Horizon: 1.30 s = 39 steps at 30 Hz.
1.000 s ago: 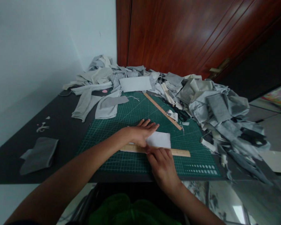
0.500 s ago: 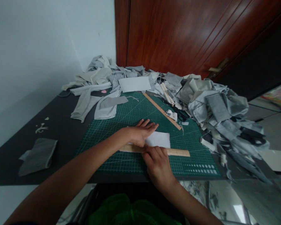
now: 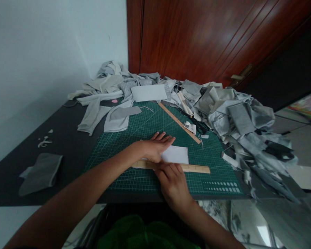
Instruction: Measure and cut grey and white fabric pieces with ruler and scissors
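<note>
My left hand lies flat with its fingers stretched out, over a piece of white cloth and against the wooden ruler. The ruler runs left to right along the near edge of the cloth. My right hand is closed, its bent fingertips at the ruler's near side, close to the heel of my left hand. Whatever those fingers may hold is hidden. Cloth and ruler rest on a green gridded cutting mat.
A second wooden ruler slants across the mat, beside black-handled scissors. Heaps of grey and white cloth scraps line the back and right of the dark table. Folded grey cloth lies at left.
My right hand has slid slightly left along the ruler. My left hand, the ruler and the white cloth have stayed in place.
</note>
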Available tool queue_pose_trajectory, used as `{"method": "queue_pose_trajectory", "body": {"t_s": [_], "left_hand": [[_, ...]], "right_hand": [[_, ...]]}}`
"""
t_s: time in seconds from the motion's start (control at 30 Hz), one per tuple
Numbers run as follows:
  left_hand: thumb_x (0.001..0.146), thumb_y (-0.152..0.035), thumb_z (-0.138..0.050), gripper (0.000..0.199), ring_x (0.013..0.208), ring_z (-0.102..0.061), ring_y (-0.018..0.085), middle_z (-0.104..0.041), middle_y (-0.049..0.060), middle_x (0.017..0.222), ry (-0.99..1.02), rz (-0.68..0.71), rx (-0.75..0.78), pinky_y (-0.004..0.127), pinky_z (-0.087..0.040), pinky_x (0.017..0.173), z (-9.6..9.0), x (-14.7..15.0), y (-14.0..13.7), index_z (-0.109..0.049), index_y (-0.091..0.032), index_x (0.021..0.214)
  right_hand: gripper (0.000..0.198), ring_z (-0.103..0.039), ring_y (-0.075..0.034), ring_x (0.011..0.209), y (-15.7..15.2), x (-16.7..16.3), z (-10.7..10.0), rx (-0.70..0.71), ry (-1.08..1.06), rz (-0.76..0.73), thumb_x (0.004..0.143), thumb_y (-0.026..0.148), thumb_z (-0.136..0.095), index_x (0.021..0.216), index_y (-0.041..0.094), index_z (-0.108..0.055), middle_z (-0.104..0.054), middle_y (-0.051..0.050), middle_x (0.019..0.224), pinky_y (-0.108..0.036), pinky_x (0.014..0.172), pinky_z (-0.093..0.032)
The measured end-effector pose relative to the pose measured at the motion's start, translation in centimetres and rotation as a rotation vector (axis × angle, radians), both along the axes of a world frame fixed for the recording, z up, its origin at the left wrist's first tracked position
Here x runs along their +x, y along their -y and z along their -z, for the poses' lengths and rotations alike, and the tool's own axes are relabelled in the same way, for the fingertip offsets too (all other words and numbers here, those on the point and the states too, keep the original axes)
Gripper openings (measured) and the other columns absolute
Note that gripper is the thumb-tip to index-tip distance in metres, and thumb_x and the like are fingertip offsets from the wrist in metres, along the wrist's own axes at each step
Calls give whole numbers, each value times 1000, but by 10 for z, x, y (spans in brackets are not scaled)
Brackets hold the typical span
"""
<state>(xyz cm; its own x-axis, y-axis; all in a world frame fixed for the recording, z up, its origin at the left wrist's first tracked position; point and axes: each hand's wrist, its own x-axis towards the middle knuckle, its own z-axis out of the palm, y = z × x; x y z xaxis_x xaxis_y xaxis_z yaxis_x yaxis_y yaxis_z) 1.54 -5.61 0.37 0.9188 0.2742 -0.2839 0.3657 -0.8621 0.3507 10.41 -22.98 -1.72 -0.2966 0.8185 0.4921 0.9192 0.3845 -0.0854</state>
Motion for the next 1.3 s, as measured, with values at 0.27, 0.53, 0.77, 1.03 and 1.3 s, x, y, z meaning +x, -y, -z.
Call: {"method": "queue_pose_trajectory", "body": {"t_s": [0.27,0.53,0.77,1.03,1.3], "left_hand": [[78,-31,-59,106,156,9,33,-3,13,171,8,18,14,53,-4,125,-10,-6,2,5,-18,162],[80,-26,-56,102,156,6,33,-3,12,171,18,4,-10,52,-6,125,-13,-7,2,5,-19,162],[80,-29,-60,105,156,9,32,-1,13,170,-16,4,-9,49,-4,125,-15,-5,2,4,-18,162],[81,-31,-57,105,156,9,32,0,12,170,10,25,12,53,-4,124,-4,-6,-4,10,-23,162],[81,-23,-52,100,156,7,32,-1,12,170,-18,15,19,51,-4,124,-7,-4,-4,6,-21,162]], "right_hand": [[12,-56,-25,94,-13,-27,2,-12,57,1,96,14,-61,92,18,-71,-70,-8,92,-39,87,-44],[10,-54,-24,87,-19,-38,-3,-25,102,4,95,15,-63,88,18,-70,-67,-8,90,-39,84,-45],[8,-55,-24,87,-18,-41,-1,4,130,44,93,15,-65,88,20,-69,-67,-7,88,-40,84,-46],[5,-56,-25,91,-16,-38,-2,-55,172,59,94,16,-66,92,20,-68,-65,-8,91,-41,84,-45],[8,-56,-23,89,-20,-35,-5,-10,135,23,95,17,-64,90,21,-68,-67,-6,92,-38,84,-46]]}}
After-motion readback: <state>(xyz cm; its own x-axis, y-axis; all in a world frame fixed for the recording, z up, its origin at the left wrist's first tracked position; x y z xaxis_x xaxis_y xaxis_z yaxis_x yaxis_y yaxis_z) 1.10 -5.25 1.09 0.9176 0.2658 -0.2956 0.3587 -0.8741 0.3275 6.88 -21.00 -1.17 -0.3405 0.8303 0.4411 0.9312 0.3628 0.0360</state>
